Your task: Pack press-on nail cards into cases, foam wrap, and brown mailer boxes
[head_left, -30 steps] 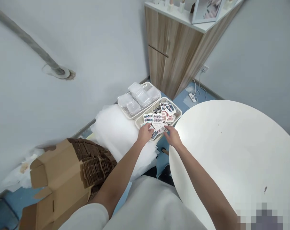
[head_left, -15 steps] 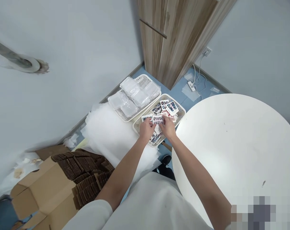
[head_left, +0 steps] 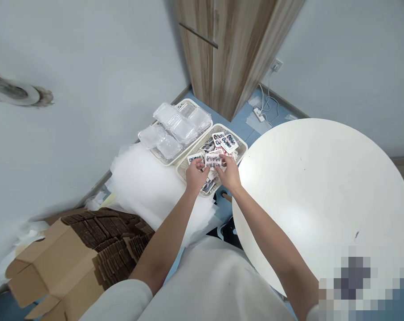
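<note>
A small white card of press-on nails (head_left: 213, 161), with two rows of dark oval pieces, is held low over the right-hand basket (head_left: 239, 136). My right hand (head_left: 229, 174) grips its right edge between thumb and fingers. At the card's lower left corner is the thumb of my left hand (head_left: 196, 176), whose fingers are curled in. Another nail card (head_left: 195, 158) lies just beyond the left fingertips; whether they touch it is unclear. More nail cards (head_left: 229, 142) lie loosely piled in the basket, partly hidden by my hands.
Beside it, a second basket (head_left: 206, 129) holds clear plastic packs (head_left: 175, 122). White foam sheets (head_left: 138, 178) are stacked at left, near an open cardboard box (head_left: 56, 256) and brown folded pieces (head_left: 104, 229). A round white table (head_left: 322, 178) stands right; a power strip (head_left: 258, 114) lies behind.
The whole view has shifted, so everything sits a little farther left and up. Both hands stay at the same card over the basket, and it now appears tilted slightly flatter toward me.
</note>
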The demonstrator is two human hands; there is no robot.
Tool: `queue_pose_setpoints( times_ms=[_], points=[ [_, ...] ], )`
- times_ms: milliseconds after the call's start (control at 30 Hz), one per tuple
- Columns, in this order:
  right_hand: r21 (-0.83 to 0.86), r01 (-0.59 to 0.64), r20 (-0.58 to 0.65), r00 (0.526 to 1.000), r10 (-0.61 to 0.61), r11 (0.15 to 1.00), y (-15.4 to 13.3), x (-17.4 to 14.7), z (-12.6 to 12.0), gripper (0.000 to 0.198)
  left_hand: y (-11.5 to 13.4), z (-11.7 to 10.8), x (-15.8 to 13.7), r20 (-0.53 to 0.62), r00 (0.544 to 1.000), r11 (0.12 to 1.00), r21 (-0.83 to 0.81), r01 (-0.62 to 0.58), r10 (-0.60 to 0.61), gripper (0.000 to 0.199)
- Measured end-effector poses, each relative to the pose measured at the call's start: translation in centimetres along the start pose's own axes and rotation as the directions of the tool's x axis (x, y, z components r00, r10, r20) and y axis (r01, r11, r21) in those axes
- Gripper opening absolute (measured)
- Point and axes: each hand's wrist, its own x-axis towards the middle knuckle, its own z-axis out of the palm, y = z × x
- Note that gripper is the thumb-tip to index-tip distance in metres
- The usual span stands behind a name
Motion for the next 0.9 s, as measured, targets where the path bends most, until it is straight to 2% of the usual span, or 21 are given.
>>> queue_pose_setpoints(
  times_ms=[100, 200, 300, 400, 467, 533, 667, 767, 833, 900],
  points=[
    [0.149, -0.059, -0.045, 0.997, 0.066, 0.987, 0.0, -2.1, -1.9, 0.039, 1.2, 1.0, -1.8, 0.011, 1.0, 0.982, -0.19, 0.012, -0.01, 0.035],
    [0.285, -0.108, -0.083, 0.987, 0.137, 0.952, 0.6, -5.9, -4.4, 0.035, 2.3, 2.5, -4.9, 0.085, 0.996, 0.941, -0.336, 0.039, -0.011, 0.038],
    [0.39, -0.153, -0.102, 0.973, 0.208, 0.908, 2.1, -11.2, -7.5, 0.036, 3.1, 4.2, -9.1, 0.194, 0.981, 0.93, -0.362, 0.056, 0.016, 0.039],
    [0.429, -0.217, -0.09, 0.956, 0.28, 0.877, 4.5, -17.2, -10.7, 0.041, 3.4, 6.1, -13.9, 0.327, 0.944, 0.944, -0.323, 0.059, 0.053, 0.04],
    [0.431, -0.252, -0.099, 0.941, 0.323, 0.867, 6.4, -20.9, -12.8, 0.041, 3.6, 7.4, -17.0, 0.427, 0.902, 0.961, -0.272, 0.055, 0.07, 0.041],
    [0.442, -0.271, -0.124, 0.926, 0.357, 0.855, 8.2, -24.2, -14.6, 0.04, 3.8, 8.7, -19.7, 0.535, 0.841, 0.975, -0.216, 0.045, 0.08, 0.042],
    [0.516, -0.278, -0.13, 0.91, 0.395, 0.81, 11.0, -28.8, -17.6, 0.042, 4.8, 11.2, -24.1, 0.723, 0.679, 0.984, -0.18, 0.004, 0.13, 0.04],
    [0.582, -0.283, -0.098, 0.906, 0.412, 0.762, 12.3, -31.0, -19.0, 0.037, 6.0, 12.7, -26.4, 0.806, 0.565, 0.981, -0.193, -0.03, 0.176, 0.041],
    [0.628, -0.282, -0.088, 0.9, 0.426, 0.725, 12.7, -32.1, -19.5, 0.032, 6.6, 13.4, -27.5, 0.821, 0.54, 0.98, -0.197, -0.033, 0.183, 0.048],
    [0.694, -0.274, -0.094, 0.882, 0.461, 0.666, 12.9, -33.1, -19.8, 0.031, 7.0, 13.9, -28.2, 0.812, 0.557, 0.981, -0.194, -0.025, 0.175, 0.053]
  ],
)
